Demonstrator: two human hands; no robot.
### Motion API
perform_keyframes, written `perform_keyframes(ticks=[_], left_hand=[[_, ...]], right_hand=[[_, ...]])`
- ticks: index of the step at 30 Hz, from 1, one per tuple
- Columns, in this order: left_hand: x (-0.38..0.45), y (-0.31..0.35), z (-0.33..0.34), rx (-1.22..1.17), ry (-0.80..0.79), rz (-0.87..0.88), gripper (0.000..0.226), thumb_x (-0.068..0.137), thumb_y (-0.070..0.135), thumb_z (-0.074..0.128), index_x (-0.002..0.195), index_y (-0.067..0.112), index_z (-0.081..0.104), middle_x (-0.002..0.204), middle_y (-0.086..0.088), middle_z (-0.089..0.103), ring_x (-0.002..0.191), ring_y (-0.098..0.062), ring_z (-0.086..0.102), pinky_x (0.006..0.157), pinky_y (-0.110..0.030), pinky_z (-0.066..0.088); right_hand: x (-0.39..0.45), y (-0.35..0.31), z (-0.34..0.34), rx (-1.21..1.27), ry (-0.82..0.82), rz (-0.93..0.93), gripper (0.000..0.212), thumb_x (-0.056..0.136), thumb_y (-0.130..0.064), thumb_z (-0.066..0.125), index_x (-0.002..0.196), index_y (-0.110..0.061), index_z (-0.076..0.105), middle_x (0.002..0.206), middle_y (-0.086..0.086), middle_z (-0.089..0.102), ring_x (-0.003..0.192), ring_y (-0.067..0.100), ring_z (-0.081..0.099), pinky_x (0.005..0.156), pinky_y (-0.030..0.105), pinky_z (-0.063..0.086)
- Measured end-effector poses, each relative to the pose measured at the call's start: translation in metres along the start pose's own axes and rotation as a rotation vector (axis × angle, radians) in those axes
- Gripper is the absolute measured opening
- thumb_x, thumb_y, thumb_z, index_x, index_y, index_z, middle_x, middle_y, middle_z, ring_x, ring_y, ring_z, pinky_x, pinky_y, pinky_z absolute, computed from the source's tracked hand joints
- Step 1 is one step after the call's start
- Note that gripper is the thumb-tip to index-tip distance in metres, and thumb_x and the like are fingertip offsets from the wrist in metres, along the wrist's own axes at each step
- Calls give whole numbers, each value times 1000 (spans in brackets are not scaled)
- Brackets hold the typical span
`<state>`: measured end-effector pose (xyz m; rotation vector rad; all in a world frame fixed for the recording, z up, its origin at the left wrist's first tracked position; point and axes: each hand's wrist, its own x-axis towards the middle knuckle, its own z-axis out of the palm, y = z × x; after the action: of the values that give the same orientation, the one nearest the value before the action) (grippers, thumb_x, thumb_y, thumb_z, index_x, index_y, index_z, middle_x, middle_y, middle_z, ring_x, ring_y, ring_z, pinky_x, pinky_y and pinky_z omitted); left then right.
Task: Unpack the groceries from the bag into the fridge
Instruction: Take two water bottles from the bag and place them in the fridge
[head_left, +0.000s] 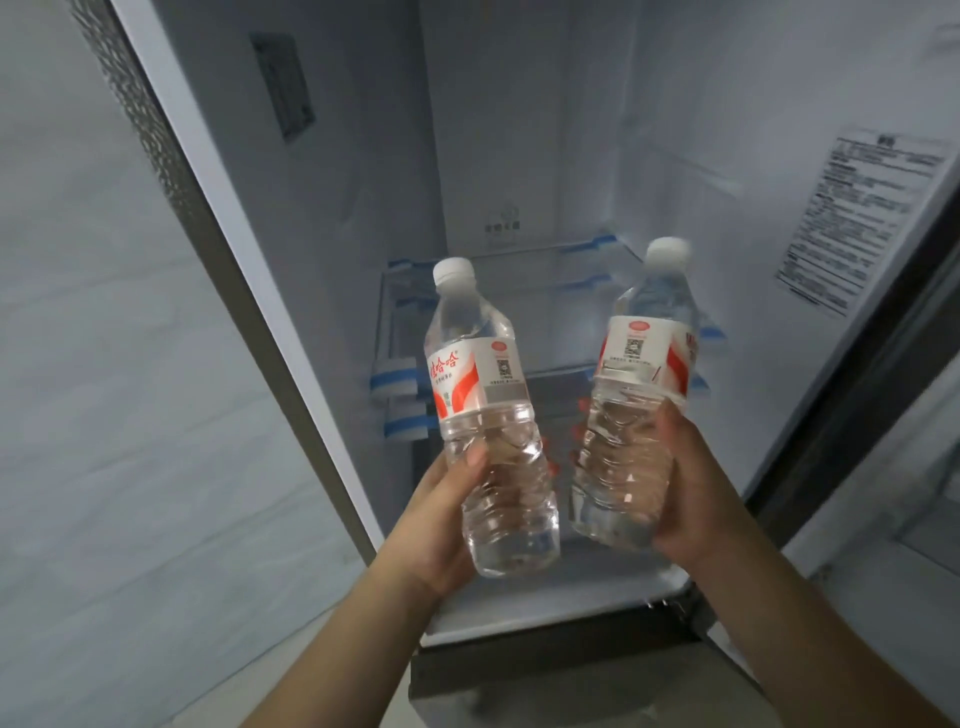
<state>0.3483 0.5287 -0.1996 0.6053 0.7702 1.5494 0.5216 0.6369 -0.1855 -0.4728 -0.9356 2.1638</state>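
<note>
The left hand (441, 525) and right hand (696, 488) each grip a capped water bottle, left bottle (483, 395) and right bottle (639, 395), before the open fridge (519, 156).

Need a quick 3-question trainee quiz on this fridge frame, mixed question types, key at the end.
1. True or false: the left hand and the right hand each hold one bottle.
2. Multiple choice: the cap of the left bottle is A) off, B) on and white, C) on and red.
3. Short answer: are any groceries visible on the glass shelves inside the fridge?

Key
1. True: the right bottle is gripped by its lower body, as is the left bottle.
2. B.
3. No; both bottles are held in front of the open fridge, and the shelves show only blue tape at their edges.
</note>
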Motion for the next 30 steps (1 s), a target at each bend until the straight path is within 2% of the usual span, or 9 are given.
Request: perform_keyframes(ticks=[4, 8, 11, 16, 19, 21, 25, 28, 30], left_hand=[[26, 35, 2, 163, 44, 113, 95, 48, 45, 92, 124, 2, 54, 100, -12, 68, 90, -28, 68, 77, -39, 55], [61, 63, 1, 424, 88, 206, 79, 59, 47, 85, 126, 20, 55, 111, -7, 68, 106, -30, 65, 94, -50, 50], [84, 73, 4, 560, 149, 273, 66, 68, 43, 82, 126, 27, 54, 111, 3, 69, 103, -18, 66, 93, -42, 51], [116, 74, 8, 618, 251, 321, 50, 76, 32, 78, 121, 30, 57, 108, 9, 70, 99, -10, 67, 90, -38, 53], [136, 80, 15, 602, 272, 365, 47, 78, 26, 78, 121, 30, 58, 107, 13, 70, 97, -2, 67, 78, -19, 54], [147, 86, 18, 592, 290, 374, 42, 78, 23, 78, 116, 28, 61, 102, 14, 72, 93, -1, 67, 70, -14, 52], [173, 91, 17, 584, 326, 380, 41, 77, 22, 80, 115, 21, 64, 103, 6, 73, 94, -7, 69, 75, -19, 54], [201, 93, 14, 574, 397, 398, 48, 72, 21, 84, 115, 21, 63, 103, 5, 73, 93, -9, 70, 81, -28, 56], [219, 94, 13, 581, 455, 430, 53, 68, 18, 85, 115, 22, 61, 102, 5, 73, 91, -7, 70, 78, -27, 56]], right_hand=[[35, -12, 15, -105, 77, -46, 104, 29, -49, 95, 121, -18, 57, 96, 6, 74, 85, 23, 72, 63, 36, 58], [73, -29, 26, -255, 125, -150, 99, 33, -54, 93, 119, -17, 58, 95, 4, 73, 83, 21, 72, 64, 35, 56], [96, -39, 27, -378, 153, -241, 84, 43, -55, 89, 113, -19, 62, 95, 4, 72, 85, 22, 71, 68, 37, 55], [121, -48, 21, -463, 150, -298, 43, 71, -36, 75, 109, -19, 63, 89, 0, 72, 84, 22, 70, 69, 37, 57], [144, -57, 18, -543, 173, -322, 48, 74, -33, 76, 118, -20, 61, 99, 1, 73, 95, 25, 70, 77, 43, 54], [160, -64, 19, -589, 179, -343, 55, 70, -39, 79, 120, -24, 60, 106, 2, 72, 99, 24, 69, 84, 45, 53], [189, -78, 21, -654, 160, -364, 54, 71, -46, 79, 119, -32, 60, 109, -3, 71, 101, 19, 69, 91, 50, 51], [211, -85, 19, -696, 154, -393, 36, 76, -35, 77, 110, -34, 65, 102, -8, 73, 93, 12, 70, 87, 42, 52], [225, -86, 16, -708, 166, -388, 34, 75, -29, 79, 106, -31, 65, 97, -10, 74, 87, 7, 71, 83, 36, 52]])
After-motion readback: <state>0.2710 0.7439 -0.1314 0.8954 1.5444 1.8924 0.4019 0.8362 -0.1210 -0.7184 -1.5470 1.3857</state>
